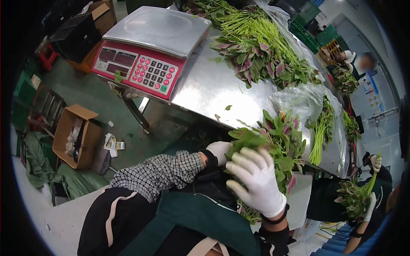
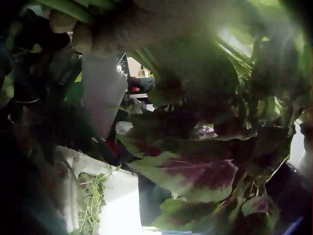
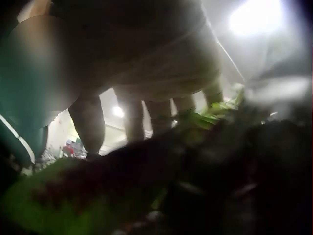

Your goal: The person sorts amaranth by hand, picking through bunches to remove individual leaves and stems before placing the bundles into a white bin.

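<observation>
Centrally, leafy bunch in left grip, right grip spread atop.

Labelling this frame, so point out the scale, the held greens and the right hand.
scale (image 1: 156, 25), head view, steel pan.
held greens (image 1: 284, 147), head view, leaves.
right hand (image 1: 256, 181), head view, back of glove.

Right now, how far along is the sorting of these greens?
Some greens already sit in a bag. The left hand grips one bunch while the right hand rests on its leaves. A big pile waits on the table, and the scale pan is bare.
</observation>
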Demonstrator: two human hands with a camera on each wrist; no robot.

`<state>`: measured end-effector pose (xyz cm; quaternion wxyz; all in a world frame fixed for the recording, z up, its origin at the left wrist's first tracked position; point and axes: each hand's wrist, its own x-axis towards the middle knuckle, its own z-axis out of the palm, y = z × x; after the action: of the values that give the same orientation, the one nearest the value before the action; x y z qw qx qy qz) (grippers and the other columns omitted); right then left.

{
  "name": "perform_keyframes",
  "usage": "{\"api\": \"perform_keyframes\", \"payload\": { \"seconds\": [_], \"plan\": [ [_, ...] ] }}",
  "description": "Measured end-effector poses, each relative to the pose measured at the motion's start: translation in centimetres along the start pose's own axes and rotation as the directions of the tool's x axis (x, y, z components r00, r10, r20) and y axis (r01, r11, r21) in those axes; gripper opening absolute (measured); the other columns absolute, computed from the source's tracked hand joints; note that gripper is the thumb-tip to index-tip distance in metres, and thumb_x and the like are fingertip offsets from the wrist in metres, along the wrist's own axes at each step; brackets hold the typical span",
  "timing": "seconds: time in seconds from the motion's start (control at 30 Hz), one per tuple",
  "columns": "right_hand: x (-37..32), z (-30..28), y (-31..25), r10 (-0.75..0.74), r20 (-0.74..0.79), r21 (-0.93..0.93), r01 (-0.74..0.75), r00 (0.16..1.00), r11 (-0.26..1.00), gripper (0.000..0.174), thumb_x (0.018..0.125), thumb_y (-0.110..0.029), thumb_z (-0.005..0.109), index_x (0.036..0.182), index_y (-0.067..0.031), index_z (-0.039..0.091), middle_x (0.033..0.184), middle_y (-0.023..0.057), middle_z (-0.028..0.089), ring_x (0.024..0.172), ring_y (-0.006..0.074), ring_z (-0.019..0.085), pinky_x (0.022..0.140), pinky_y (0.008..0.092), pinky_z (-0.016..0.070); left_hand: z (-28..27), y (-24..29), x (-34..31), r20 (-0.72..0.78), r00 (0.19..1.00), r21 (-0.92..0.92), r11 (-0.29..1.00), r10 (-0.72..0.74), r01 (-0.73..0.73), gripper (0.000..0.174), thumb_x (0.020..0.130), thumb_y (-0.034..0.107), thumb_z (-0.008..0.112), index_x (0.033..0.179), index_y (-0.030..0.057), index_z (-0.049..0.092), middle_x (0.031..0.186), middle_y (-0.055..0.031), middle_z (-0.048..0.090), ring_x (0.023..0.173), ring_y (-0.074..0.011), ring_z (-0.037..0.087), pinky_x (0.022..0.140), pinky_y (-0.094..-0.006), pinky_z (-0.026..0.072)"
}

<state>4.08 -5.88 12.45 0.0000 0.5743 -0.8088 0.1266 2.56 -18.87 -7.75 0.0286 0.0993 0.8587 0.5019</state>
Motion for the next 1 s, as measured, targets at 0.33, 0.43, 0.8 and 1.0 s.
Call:
{"api": "perform_keyframes", "payload": {
  "seconds": [0.33,0.43,0.8,1.0],
  "plan": [
    [-3.5,-0.2,4.3,0.399,-0.119,-0.272,-0.416,0.909,0.868,0.081,0.062,-0.03,0.077,0.131,-0.0057,0.042,0.129,0.0162,0.042,0.125,0.0344,0.033,0.107,0.0523,0.0158,-1.0,1.2,0.1,0.119,0.968,0.142,0.969,-0.22,0.202,0.021,0.078,0.019,0.057,0.089,0.0013,0.06,0.086,-0.02,0.063,0.083,-0.0369,0.06,0.072,-0.0424,0.0487],
    [-3.8,-0.3,4.8,0.413,-0.119,-0.265,-0.43,0.903,0.863,0.08,0.063,-0.031,0.076,0.13,-0.006,0.042,0.129,0.0161,0.042,0.124,0.0343,0.033,0.107,0.0519,0.0164,-1.1,1.3,0.0,0.097,0.967,0.094,0.969,-0.237,0.228,0.021,0.076,0.018,0.057,0.088,0.0017,0.061,0.085,-0.0207,0.063,0.084,-0.0373,0.061,0.073,-0.0428,0.0483],
    [-4.7,-0.8,5.5,0.442,-0.125,-0.217,-0.459,0.888,0.862,0.072,0.068,-0.03,0.074,0.129,-0.0066,0.044,0.128,0.016,0.043,0.123,0.0342,0.036,0.106,0.0515,0.0177,-1.2,1.3,-0.1,0.074,0.966,0.066,0.968,-0.247,0.242,0.019,0.072,0.014,0.058,0.086,0.0024,0.063,0.083,-0.021,0.063,0.085,-0.0368,0.061,0.074,-0.0427,0.0482],
    [-4.8,-0.7,6.1,0.409,-0.19,-0.136,-0.436,0.893,0.89,0.054,0.078,-0.024,0.065,0.125,-0.0051,0.047,0.125,0.017,0.046,0.12,0.0344,0.04,0.105,0.0493,0.0221,-1.3,1.4,-0.1,0.094,0.962,0.052,0.966,-0.255,0.252,0.02,0.073,0.014,0.058,0.088,0.0016,0.063,0.085,-0.0212,0.063,0.085,-0.0367,0.061,0.074,-0.0423,0.0477]
  ]
}}
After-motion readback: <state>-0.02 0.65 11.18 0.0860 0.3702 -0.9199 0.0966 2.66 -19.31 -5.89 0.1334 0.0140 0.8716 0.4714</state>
